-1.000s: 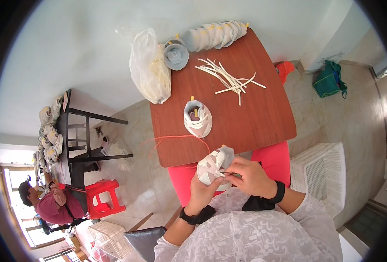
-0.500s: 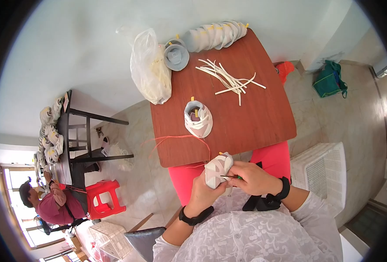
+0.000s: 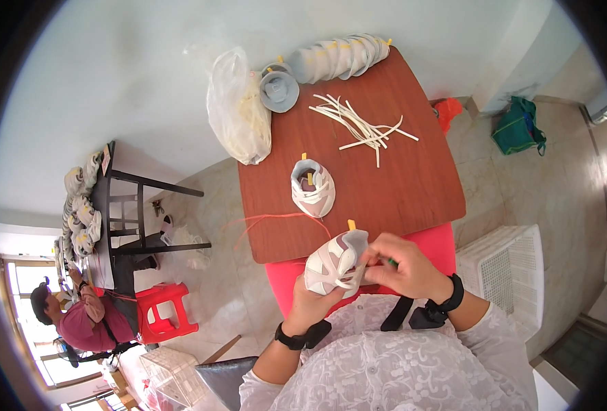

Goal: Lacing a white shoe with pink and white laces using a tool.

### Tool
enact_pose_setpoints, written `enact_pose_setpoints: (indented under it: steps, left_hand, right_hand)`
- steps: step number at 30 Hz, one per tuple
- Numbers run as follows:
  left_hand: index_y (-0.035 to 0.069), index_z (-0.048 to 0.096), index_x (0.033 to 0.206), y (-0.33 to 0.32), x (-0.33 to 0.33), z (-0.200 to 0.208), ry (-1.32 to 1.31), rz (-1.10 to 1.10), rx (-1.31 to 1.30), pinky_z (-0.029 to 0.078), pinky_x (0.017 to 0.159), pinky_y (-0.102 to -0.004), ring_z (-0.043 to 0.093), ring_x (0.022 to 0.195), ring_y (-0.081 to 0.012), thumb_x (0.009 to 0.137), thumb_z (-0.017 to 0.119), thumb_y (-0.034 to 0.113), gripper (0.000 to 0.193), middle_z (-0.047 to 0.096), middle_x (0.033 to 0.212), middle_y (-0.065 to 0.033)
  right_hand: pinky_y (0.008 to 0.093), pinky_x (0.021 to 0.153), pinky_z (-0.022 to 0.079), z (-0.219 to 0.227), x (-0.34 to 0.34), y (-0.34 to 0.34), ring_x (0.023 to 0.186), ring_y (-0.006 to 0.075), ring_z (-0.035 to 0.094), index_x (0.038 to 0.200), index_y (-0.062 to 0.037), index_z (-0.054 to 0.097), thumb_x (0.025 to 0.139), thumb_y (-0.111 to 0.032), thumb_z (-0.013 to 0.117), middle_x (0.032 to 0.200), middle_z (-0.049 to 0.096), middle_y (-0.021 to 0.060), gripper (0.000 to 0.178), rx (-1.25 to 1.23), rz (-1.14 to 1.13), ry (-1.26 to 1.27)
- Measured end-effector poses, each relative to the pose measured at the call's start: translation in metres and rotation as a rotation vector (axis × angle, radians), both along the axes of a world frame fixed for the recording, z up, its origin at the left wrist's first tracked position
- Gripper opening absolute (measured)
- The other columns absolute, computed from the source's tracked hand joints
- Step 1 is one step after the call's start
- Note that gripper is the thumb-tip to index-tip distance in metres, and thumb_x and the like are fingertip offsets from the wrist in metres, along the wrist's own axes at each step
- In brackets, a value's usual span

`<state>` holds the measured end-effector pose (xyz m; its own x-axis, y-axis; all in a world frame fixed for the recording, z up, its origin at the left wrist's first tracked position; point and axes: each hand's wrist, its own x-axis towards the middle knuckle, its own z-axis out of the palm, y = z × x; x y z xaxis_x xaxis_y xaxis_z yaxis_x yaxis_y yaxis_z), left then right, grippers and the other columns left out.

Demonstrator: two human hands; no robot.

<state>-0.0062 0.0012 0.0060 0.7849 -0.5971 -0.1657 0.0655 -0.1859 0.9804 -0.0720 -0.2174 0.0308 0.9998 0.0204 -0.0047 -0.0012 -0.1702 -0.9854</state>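
Note:
My left hand [image 3: 310, 305] is closed around a small white and pinkish-grey shoe upper [image 3: 329, 266] with a yellow tab, held above my lap at the table's near edge. My right hand [image 3: 407, 272] is pinched at the upper's right side, by its lacing. A bit of a green-handled tool [image 3: 392, 262] shows between its fingers; the tip is hidden. A second, laced shoe upper [image 3: 313, 192] rests on the brown table [image 3: 399, 185]. Loose white laces [image 3: 365, 129] lie in a pile farther back.
Stacked shoe uppers [image 3: 341, 58] and a filled clear plastic bag [image 3: 238, 113] line the table's far side. A red cord [image 3: 283, 216] crosses the left edge. A white basket [image 3: 502, 274] stands at right. Another person [image 3: 94, 312] sits at a black table on the left.
The shoe upper has turned and tilted in my left hand, showing its opening and yellow tab. My right hand has moved slightly right and up, with less of the tool in sight.

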Motion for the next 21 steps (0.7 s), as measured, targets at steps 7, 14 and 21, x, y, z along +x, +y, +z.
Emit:
enact_pose_setpoints:
  steps: [7, 14, 21]
  left_hand:
    - [0.001, 0.054, 0.124, 0.005, 0.0, -0.015, 0.191, 0.085, -0.169, 0.05, 0.091, -0.0318, 0.061, 0.104, -0.0151, 0.072, 0.082, 0.007, 0.059, 0.064, 0.115, -0.0069]
    - [0.001, 0.053, 0.127, 0.019, 0.015, -0.015, 0.398, -0.172, -0.309, 0.045, 0.094, -0.0316, 0.058, 0.105, -0.0128, 0.077, 0.08, 0.023, 0.061, 0.061, 0.118, -0.0041]
    - [-0.001, 0.054, 0.124, 0.004, 0.004, -0.007, 0.448, 0.106, -0.331, 0.046, 0.09, -0.0311, 0.058, 0.104, -0.0138, 0.093, 0.062, 0.015, 0.036, 0.062, 0.116, -0.0061]
  right_hand:
    - [0.0344, 0.054, 0.048, 0.007, 0.003, 0.011, 0.067, 0.0231, 0.06, 0.095, -0.0127, 0.063, 0.074, -0.013, 0.073, 0.086, 0.048, 0.0057, 0.024, -0.643, -0.064, -0.068]
    - [0.0351, 0.053, 0.048, -0.013, -0.002, 0.009, 0.065, 0.0218, 0.058, 0.09, -0.0134, 0.063, 0.075, -0.01, 0.071, 0.085, 0.047, 0.0047, 0.016, -0.572, -0.139, -0.242]
    - [0.0376, 0.057, 0.05, -0.009, 0.001, 0.017, 0.071, 0.0251, 0.061, 0.091, -0.008, 0.066, 0.077, -0.015, 0.067, 0.09, 0.053, 0.0073, 0.016, -0.377, -0.205, -0.088]
